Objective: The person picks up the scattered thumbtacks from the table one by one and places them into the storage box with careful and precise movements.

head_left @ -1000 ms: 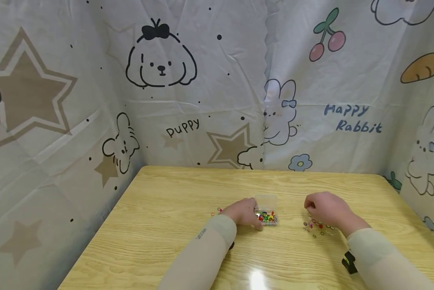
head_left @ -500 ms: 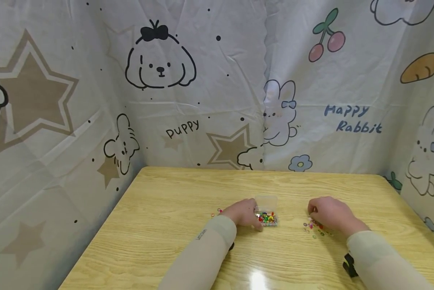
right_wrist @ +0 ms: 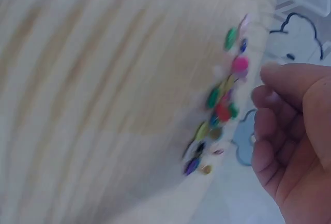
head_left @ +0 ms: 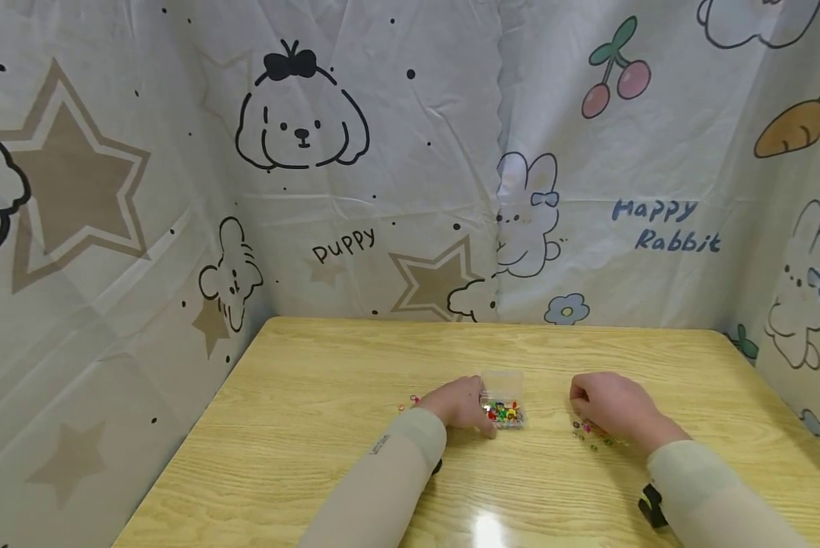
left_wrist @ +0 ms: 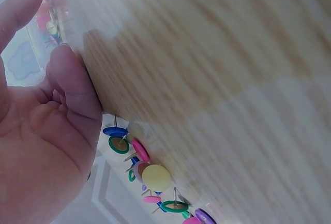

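My left hand (head_left: 456,403) holds the left side of a small clear plastic box (head_left: 509,426), thumb at its near corner and fingers toward its back. Colourful thumbtacks (head_left: 502,412) fill the box. My right hand (head_left: 608,399) hovers above and just left of a scattered group of thumbtacks (head_left: 588,431), fingers curled, thumb near the index finger. The right wrist view shows these thumbtacks (right_wrist: 222,110) blurred beyond the fingertips; I cannot tell whether one is pinched. Other thumbtacks (left_wrist: 155,177) lie beside the left hand, mostly hidden from the head view by that hand.
The box's clear lid (head_left: 502,383) stands open at its back. Under everything is a light wooden table (head_left: 341,358), its far edge close to a printed curtain (head_left: 355,190). More curtain hangs along the left and right sides.
The right hand has gone down to the right-hand thumbtacks, then shifted slightly left toward the box. The left hand keeps its place at the box.
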